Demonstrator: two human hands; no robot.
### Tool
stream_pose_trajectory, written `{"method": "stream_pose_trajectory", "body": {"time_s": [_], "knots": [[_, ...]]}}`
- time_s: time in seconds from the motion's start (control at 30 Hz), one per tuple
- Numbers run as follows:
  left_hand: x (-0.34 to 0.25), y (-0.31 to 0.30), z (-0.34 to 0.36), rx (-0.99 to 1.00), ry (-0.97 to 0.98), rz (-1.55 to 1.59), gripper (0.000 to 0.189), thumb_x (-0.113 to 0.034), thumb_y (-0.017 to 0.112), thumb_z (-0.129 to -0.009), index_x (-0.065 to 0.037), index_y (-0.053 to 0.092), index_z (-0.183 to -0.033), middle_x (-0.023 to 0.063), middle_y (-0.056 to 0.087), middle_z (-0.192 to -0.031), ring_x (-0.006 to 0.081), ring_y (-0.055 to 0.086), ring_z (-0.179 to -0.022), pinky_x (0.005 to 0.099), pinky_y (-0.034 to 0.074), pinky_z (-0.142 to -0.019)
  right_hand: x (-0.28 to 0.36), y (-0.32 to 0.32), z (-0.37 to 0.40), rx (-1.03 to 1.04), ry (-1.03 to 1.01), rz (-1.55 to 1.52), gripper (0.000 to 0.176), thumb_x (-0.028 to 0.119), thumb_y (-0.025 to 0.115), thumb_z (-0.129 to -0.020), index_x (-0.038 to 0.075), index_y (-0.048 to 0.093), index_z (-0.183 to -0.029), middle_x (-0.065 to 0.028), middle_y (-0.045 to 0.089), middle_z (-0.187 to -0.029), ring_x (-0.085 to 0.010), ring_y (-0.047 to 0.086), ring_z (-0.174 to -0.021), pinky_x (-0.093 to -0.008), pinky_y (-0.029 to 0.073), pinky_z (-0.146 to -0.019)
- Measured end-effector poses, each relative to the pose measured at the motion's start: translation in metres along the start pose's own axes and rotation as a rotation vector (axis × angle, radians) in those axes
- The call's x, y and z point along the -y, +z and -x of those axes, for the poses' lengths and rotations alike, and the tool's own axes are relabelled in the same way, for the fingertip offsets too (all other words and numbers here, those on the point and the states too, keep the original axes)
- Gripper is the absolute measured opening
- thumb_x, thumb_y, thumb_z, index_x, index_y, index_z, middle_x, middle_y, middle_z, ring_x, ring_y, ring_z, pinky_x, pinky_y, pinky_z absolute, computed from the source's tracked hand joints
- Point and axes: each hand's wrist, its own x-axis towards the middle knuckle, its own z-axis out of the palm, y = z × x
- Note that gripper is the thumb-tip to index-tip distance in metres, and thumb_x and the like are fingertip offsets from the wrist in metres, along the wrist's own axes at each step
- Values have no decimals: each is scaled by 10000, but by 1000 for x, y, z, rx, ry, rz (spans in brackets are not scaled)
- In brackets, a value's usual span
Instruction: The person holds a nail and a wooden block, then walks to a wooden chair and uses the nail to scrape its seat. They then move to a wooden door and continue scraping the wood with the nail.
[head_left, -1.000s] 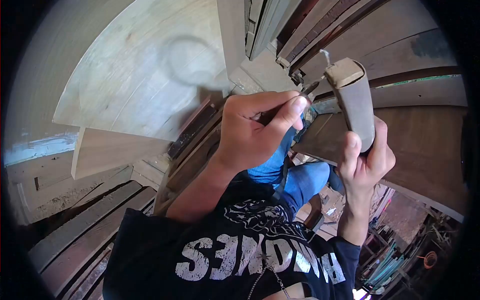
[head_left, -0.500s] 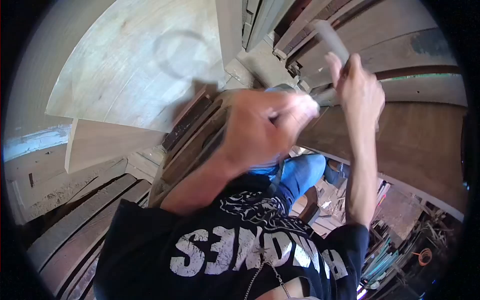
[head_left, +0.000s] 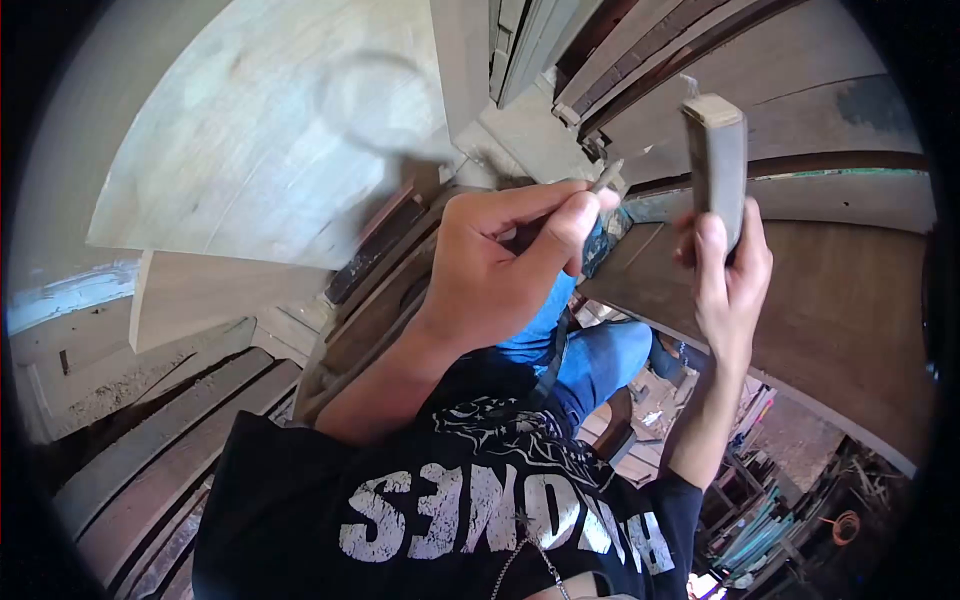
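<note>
My left hand (head_left: 500,265) is raised at the middle of the view, thumb and fingers pinched. A short, pale, pointed stick (head_left: 609,175) pokes out of the pinch; the rest of it is hidden in the fist. To the right, my right hand (head_left: 730,275) grips the lower end of an oblong wooden block (head_left: 715,160). The block stands upright, with greyish smooth sides and a light wood top end. A little space separates the two hands, and the stick's tip points toward the block without touching it.
A large pale rounded wooden panel (head_left: 250,150) stands at upper left. Brown boards (head_left: 840,300) lie at right, with slats (head_left: 640,45) above. Wooden slats (head_left: 170,470) fill the lower left. Scraps and an orange coil (head_left: 846,527) are on the floor at lower right.
Both hands were blurred by motion and are now sharp. My right hand has moved lower, with the block turned more upright. The stick in my left hand now shows clearly.
</note>
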Motion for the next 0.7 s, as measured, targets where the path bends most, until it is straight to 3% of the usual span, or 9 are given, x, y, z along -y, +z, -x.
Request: {"method": "stream_pose_trajectory", "body": {"time_s": [0.1, 0.23, 0.4, 0.6, 0.67, 0.7], "knots": [[4, -2, 1, 60, 27, 8, 218, -107, 545, -992, 50, 692, -1030, 14, 581, -615, 12, 424, -458, 179, 299, -411, 7, 2, 13, -10, 93, -216, 290, 275, 547, -986, -13, 527, -1010, -11, 564, -674, -65, 515, -546, -214, 405, -498], [6, -7, 0, 93, 48, 9, 205, -92, 545, -992, 55, 684, -1024, 43, 620, -647, 17, 443, -455, 174, 327, -412, 11, 1, 17, 2, 34, -214, 615, 506, 439, -996, -83, 546, -1138, -4, 550, -653, -61, 488, -489, -222, 352, -427], [5, -16, -3, 81, 102, 14, 197, -91, 559, -987, 53, 681, -1044, 47, 626, -654, 13, 447, -458, 172, 328, -405, 24, 11, 9, 42, -91, -106, 665, 574, 459, -964, -79, 561, -1036, -33, 560, -593, -83, 533, -497, -220, 388, -451], [-4, -20, -4, 33, 115, -19, 189, -86, 583, -975, 54, 685, -1050, 63, 644, -674, 8, 457, -466, 164, 332, -407, 32, 21, 7, 6, -135, -82, 696, 593, 446, -958, -86, 559, -1064, -43, 571, -612, -88, 546, -500, -224, 394, -451], [-4, -21, -5, 23, 96, -21, 188, -86, 590, -971, 55, 687, -1050, 67, 648, -680, 8, 459, -468, 163, 334, -409, 33, 18, 8, 61, -137, -132, 606, 549, 440, -986, -55, 488, -982, -142, 550, -758, -160, 509, -513, -235, 366, -427], [-3, -22, -5, 21, 110, -8, 185, -82, 596, -966, 54, 689, -1050, 68, 650, -682, 10, 461, -469, 163, 334, -409, 31, 21, 8, 15, -139, -119, 641, 587, 449, -967, -52, 490, -988, -133, 541, -732, -149, 500, -498, -233, 348, -400]]}}
